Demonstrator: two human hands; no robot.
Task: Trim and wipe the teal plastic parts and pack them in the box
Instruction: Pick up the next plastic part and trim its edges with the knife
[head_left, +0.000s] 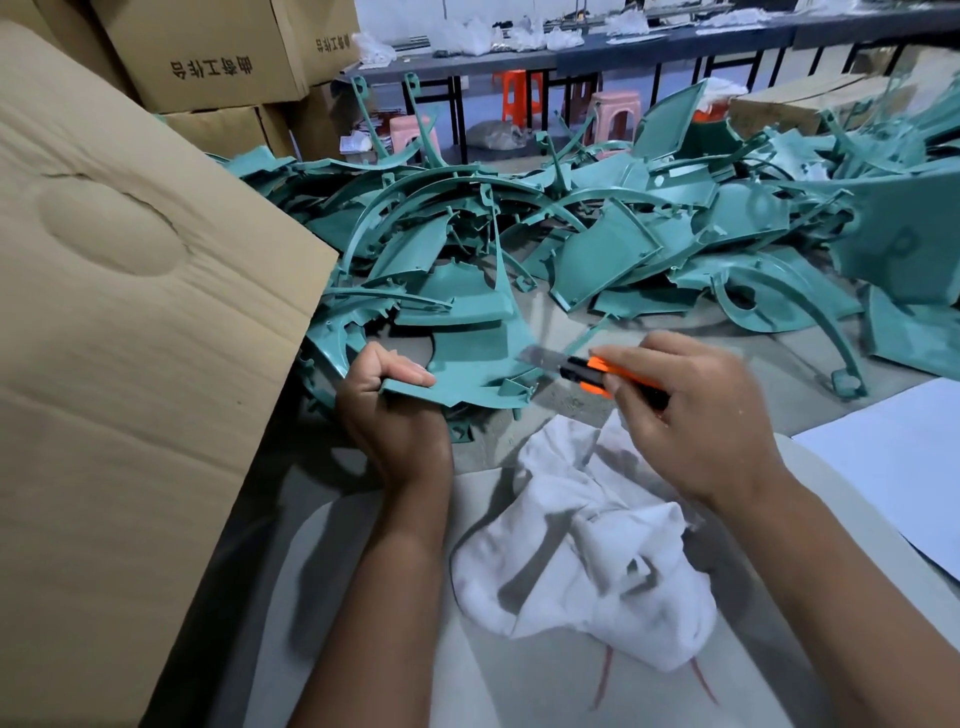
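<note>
While my left hand (395, 410) grips a teal plastic part (467, 358), my right hand (691, 415) holds an orange utility knife (597, 375) at its edge.

My left fingers curl over the near-left edge of the part, holding it at centre frame above the floor. My right fingers are closed around the knife handle; the extended blade (540, 357) points left and meets the right end of the part. A white cloth (587, 551) lies crumpled on my lap in the lower centre. A pile of teal parts (597, 234) covers the floor across the upper middle. A cardboard box (119, 338) flap fills the left of the frame.
</note>
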